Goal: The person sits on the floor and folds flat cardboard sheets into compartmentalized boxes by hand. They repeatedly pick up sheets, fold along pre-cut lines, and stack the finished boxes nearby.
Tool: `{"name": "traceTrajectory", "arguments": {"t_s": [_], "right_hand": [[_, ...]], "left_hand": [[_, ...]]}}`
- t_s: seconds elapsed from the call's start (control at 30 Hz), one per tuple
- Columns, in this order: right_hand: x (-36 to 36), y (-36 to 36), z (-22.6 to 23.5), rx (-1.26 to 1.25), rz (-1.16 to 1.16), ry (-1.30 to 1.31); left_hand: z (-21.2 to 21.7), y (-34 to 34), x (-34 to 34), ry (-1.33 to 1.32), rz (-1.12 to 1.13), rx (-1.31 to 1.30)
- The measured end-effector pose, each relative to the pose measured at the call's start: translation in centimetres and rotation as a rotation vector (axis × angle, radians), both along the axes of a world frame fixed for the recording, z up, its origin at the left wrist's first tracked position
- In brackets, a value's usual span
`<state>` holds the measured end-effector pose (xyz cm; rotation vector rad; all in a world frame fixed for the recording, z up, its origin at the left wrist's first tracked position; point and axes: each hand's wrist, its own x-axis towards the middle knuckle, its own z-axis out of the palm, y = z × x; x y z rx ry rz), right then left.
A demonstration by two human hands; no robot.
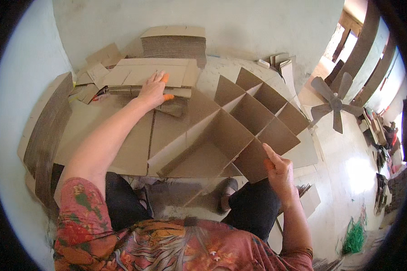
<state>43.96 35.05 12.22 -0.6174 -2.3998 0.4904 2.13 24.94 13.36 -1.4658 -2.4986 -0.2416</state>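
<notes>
**Both hands busy with cardboard**

Left, the left hand (153, 92) spreads over a stack of cardboard sheets (133, 74); I can't tell whether it grips. Right, over the table (126, 149), the right hand (279, 171) pinches a cardboard divider (248, 114).

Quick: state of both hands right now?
Left hand: on the cardboard stack; whether gripping, can't tell.
Right hand: at the divider; whether gripping, can't tell.
</notes>
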Motion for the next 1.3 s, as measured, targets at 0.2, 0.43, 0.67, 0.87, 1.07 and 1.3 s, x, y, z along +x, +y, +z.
{"name": "traceTrajectory", "arguments": {"t_s": [0.2, 0.43, 0.67, 0.87, 1.07, 1.3], "right_hand": [[-0.3, 1.5, -0.6, -0.044, -0.037, 0.009], [-1.3, 1.0, 0.8, 0.248, -0.100, 0.031], [-6.1, -8.3, 3.7, -1.080, 0.268, 0.335], [-11.5, -12.6, 3.7, -1.500, 0.381, 0.424], [-8.8, -14.1, 4.8, -1.157, 0.420, 0.347], [-3.6, -16.4, 8.7, -0.430, 0.570, 0.022]], "left_hand": [[0.2, 1.3, -1.7, -0.108, -0.081, -0.078], [-2.1, -3.6, 1.7, 0.214, -0.283, 0.506], [-1.3, -12.3, 9.0, 0.342, -0.416, 0.726], [-2.7, -19.3, 18.4, 0.052, -0.512, 0.658], [-2.2, -23.9, 17.2, -0.013, -0.403, 0.661], [2.5, -24.2, 15.9, 0.288, -0.092, 0.587]]}}
